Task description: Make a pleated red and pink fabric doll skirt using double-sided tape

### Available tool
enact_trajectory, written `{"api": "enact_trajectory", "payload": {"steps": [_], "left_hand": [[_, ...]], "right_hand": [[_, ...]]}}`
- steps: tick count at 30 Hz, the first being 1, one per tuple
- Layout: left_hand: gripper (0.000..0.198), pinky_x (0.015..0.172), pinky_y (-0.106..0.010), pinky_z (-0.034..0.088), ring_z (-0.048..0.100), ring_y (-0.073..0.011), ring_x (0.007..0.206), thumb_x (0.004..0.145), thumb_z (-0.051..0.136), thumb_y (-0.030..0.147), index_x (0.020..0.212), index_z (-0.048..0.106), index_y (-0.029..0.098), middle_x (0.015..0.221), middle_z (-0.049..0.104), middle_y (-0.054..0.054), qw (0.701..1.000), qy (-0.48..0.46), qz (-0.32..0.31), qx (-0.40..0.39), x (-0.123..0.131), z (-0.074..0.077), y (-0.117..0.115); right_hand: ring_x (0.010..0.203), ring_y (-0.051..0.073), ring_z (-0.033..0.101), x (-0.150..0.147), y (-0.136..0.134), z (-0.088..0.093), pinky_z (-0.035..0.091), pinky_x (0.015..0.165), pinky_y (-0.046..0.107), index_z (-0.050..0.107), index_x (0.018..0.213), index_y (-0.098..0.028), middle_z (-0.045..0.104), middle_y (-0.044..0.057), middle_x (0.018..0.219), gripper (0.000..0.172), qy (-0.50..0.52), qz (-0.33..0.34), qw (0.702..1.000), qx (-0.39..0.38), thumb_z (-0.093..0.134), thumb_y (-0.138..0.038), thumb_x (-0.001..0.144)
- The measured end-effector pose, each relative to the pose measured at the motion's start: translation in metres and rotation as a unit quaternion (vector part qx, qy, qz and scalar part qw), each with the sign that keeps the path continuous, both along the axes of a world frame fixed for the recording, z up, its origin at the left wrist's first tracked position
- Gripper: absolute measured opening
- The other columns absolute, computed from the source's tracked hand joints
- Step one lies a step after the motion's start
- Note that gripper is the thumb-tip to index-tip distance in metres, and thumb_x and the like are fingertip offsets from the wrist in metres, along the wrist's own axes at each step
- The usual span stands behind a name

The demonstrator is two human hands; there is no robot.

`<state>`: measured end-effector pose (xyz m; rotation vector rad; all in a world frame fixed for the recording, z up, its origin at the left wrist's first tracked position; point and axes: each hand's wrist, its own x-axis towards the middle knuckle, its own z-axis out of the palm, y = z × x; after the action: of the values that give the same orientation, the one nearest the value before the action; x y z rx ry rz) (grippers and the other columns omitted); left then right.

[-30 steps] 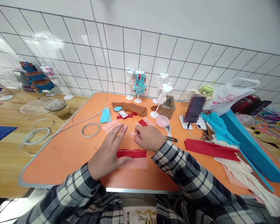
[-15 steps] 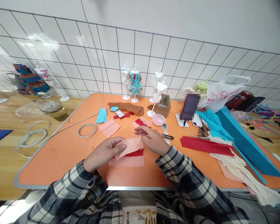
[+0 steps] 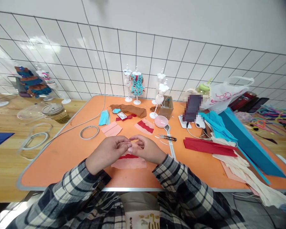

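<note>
Fingers [image 3: 122,139] on the left hand [image 3: 103,154] curl in, thumb close against the forefinger; those on the right hand [image 3: 151,150] bend loosely, their tips close to the left's. Whether either grips anything (the hands hide the spot) I cannot tell. Beneath them, pink cloth [image 3: 130,164] with a red strip [image 3: 128,156] lies on the orange table [image 3: 62,162]; small scissors [image 3: 170,138] lie off to the right.
</note>
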<state>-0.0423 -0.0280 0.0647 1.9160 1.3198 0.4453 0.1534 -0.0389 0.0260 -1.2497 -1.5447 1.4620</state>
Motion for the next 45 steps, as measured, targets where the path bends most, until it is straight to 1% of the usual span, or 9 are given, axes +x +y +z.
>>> {"api": "enact_trajectory", "payload": {"steps": [4,7,11,15,24,30,34,40,45], "left_hand": [[0.037,0.058,-0.025,0.042,0.057,-0.0170,0.065,0.082,0.055,0.054,0.083,0.070,0.020,0.069,0.065,0.000,0.999,0.014,0.022,0.021,-0.008,0.006,0.000],[0.040,0.061,-0.025,0.044,0.058,-0.0170,0.068,0.079,0.059,0.058,0.085,0.069,0.020,0.073,0.067,-0.001,1.000,-0.013,0.023,-0.009,-0.021,0.005,0.005],[0.042,0.058,-0.024,0.044,0.056,-0.0155,0.063,0.072,0.067,0.061,0.079,0.068,0.020,0.067,0.065,0.000,0.998,-0.036,0.017,-0.056,-0.036,-0.003,0.012],[0.045,0.059,-0.026,0.045,0.056,-0.0164,0.064,0.066,0.071,0.063,0.075,0.067,0.019,0.066,0.063,0.000,0.996,-0.052,0.036,-0.060,-0.047,-0.021,0.020],[0.037,0.065,-0.027,0.043,0.056,-0.0168,0.068,0.075,0.062,0.056,0.077,0.060,0.019,0.070,0.061,0.001,0.995,-0.061,0.071,-0.032,-0.047,-0.060,0.025],[0.043,0.068,-0.029,0.045,0.059,-0.0177,0.070,0.072,0.066,0.056,0.091,0.063,0.017,0.074,0.063,0.000,0.993,-0.077,0.068,-0.061,-0.050,-0.072,0.030],[0.046,0.067,-0.028,0.045,0.058,-0.0167,0.069,0.073,0.066,0.056,0.097,0.063,0.017,0.073,0.060,0.002,0.995,-0.061,0.065,-0.043,-0.052,-0.080,0.033],[0.041,0.062,-0.025,0.040,0.053,-0.0150,0.067,0.075,0.065,0.053,0.098,0.063,0.019,0.072,0.056,0.003,0.996,-0.006,0.086,0.016,-0.052,-0.089,0.035],[0.041,0.062,-0.026,0.041,0.055,-0.0159,0.068,0.075,0.064,0.053,0.099,0.064,0.020,0.076,0.059,0.001,0.996,0.002,0.092,0.018,-0.054,-0.094,0.032]], "right_hand": [[0.073,0.014,0.062,0.014,0.005,-0.007,0.049,0.070,0.026,0.067,0.085,-0.016,0.067,0.001,0.077,0.017,-0.049,0.041,0.998,0.001,0.068,-0.031,0.077],[0.070,0.014,0.061,0.035,0.010,-0.006,0.051,0.068,0.026,0.067,0.073,-0.016,0.065,0.001,0.072,0.027,-0.056,0.092,0.994,-0.008,0.063,-0.042,0.081],[0.061,0.011,0.054,0.050,0.015,-0.006,0.049,0.055,0.023,0.070,0.080,-0.016,0.061,-0.001,0.070,0.028,-0.077,0.076,0.993,-0.039,0.069,-0.043,0.075],[0.055,0.009,0.047,0.052,0.023,-0.017,0.038,0.049,0.019,0.065,0.069,-0.016,0.051,-0.004,0.059,0.021,-0.133,0.047,0.990,-0.006,0.072,-0.036,0.070],[0.058,0.009,0.048,0.043,0.031,-0.053,0.035,0.055,0.021,0.064,0.071,-0.016,0.051,-0.005,0.060,0.015,-0.170,0.014,0.985,0.015,0.071,-0.030,0.072],[0.047,0.009,0.045,0.043,0.031,-0.055,0.034,0.043,0.021,0.061,0.073,-0.018,0.048,-0.007,0.058,0.014,-0.164,0.008,0.985,-0.051,0.069,-0.029,0.075],[0.050,0.010,0.049,0.043,0.032,-0.060,0.037,0.043,0.021,0.062,0.076,-0.018,0.052,-0.005,0.060,0.011,-0.146,0.013,0.987,-0.069,0.069,-0.026,0.075],[0.061,0.010,0.052,0.041,0.033,-0.065,0.037,0.055,0.022,0.068,0.078,-0.017,0.057,-0.004,0.066,0.013,-0.221,-0.010,0.975,0.028,0.074,-0.026,0.072],[0.063,0.010,0.052,0.040,0.030,-0.063,0.034,0.057,0.022,0.069,0.078,-0.017,0.059,-0.004,0.068,0.012,-0.258,-0.019,0.965,0.045,0.074,-0.026,0.073]]}}
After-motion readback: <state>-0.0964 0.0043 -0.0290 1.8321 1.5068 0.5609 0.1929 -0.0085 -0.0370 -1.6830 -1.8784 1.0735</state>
